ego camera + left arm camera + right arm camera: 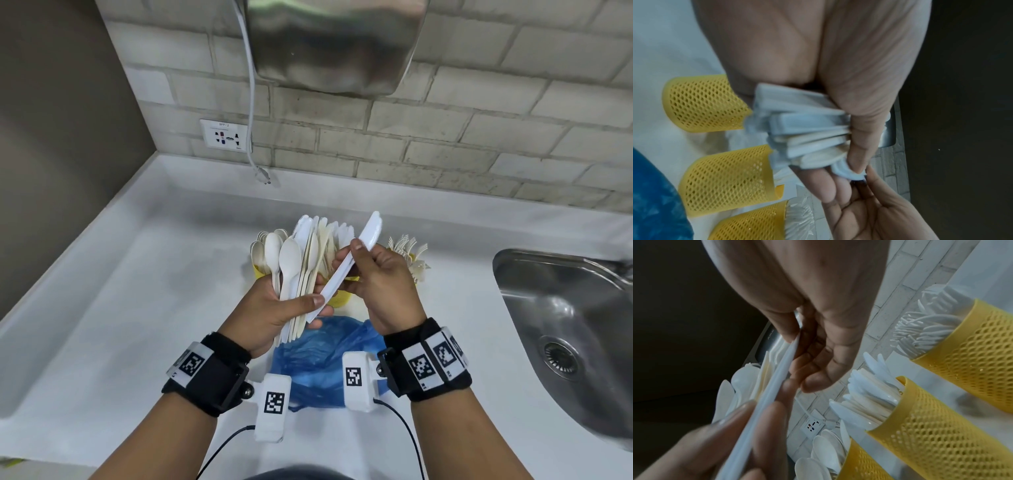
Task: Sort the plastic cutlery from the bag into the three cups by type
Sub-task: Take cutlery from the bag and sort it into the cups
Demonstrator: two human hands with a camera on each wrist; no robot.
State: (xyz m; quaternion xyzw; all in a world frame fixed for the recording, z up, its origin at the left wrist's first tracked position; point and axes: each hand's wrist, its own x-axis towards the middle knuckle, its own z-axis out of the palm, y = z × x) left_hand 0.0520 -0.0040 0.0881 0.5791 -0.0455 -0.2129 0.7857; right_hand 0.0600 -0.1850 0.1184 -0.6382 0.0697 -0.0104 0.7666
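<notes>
Left hand [274, 308] grips a fanned bunch of spoons and knives [301, 267] above the blue bag [322, 359]; right hand [383, 284] pinches one white knife [346, 270] free; next, I'd judge, drop it blade-up into the middle knife cup [925, 415].

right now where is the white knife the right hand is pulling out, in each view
Head: the white knife slants across the centre, pinched by the right hand, its handle end by the left thumb.
Left wrist: only a white bit shows at the left thumb tip, likely its handle; cannot tell.
Right wrist: the knife runs edge-on, lower left to centre.
Shared landmark: the yellow mesh cup of knives.
</notes>
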